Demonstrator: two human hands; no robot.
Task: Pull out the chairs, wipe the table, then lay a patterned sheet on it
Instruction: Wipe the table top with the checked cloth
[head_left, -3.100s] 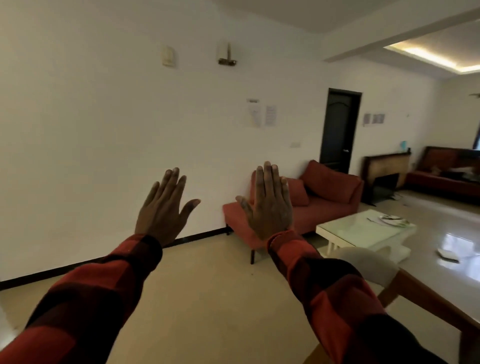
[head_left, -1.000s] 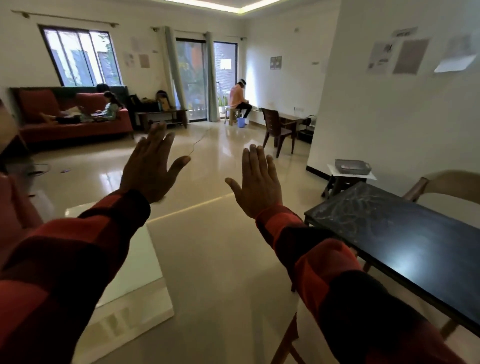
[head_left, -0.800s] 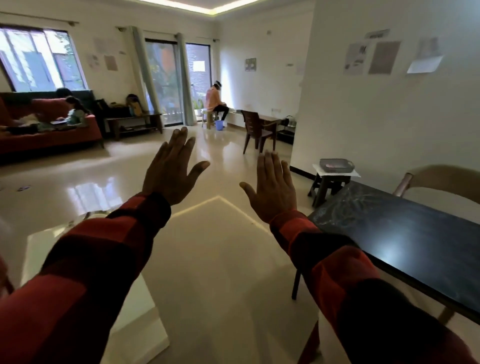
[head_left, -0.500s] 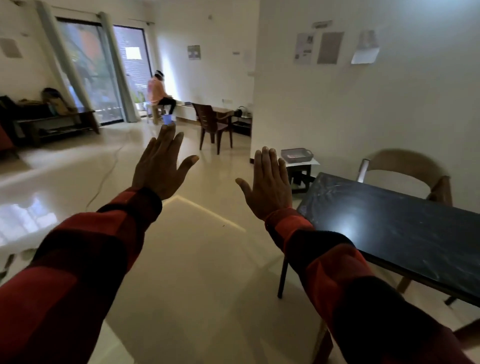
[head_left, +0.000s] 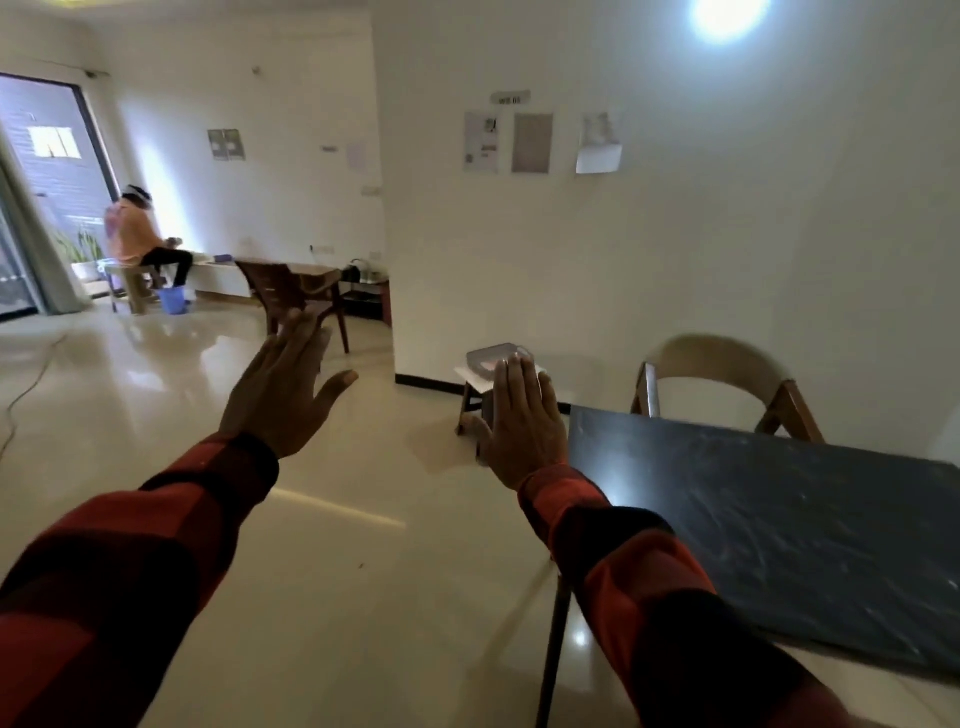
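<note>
A black-topped table (head_left: 779, 525) fills the lower right, its surface streaked with pale smears. Behind its far edge stands a wooden chair (head_left: 722, 374) with a curved beige back, pushed in against the table. My left hand (head_left: 283, 395) is raised in the air with fingers straight and spread, holding nothing. My right hand (head_left: 522, 421) is raised the same way, palm away from me, just left of the table's near-left corner and not touching it. No cloth or patterned sheet is in sight.
A small white stool (head_left: 480, 387) with a grey tray (head_left: 488, 356) on it stands by the wall beyond my right hand. Farther left are a dark brown chair (head_left: 291, 296), a seated person (head_left: 143, 239) and a blue bucket (head_left: 172, 301). Glossy open floor lies ahead.
The view has swung right across the room, from the red sofa to the black table. Both hands stayed raised and open the whole time; the table now lies closer and larger.
</note>
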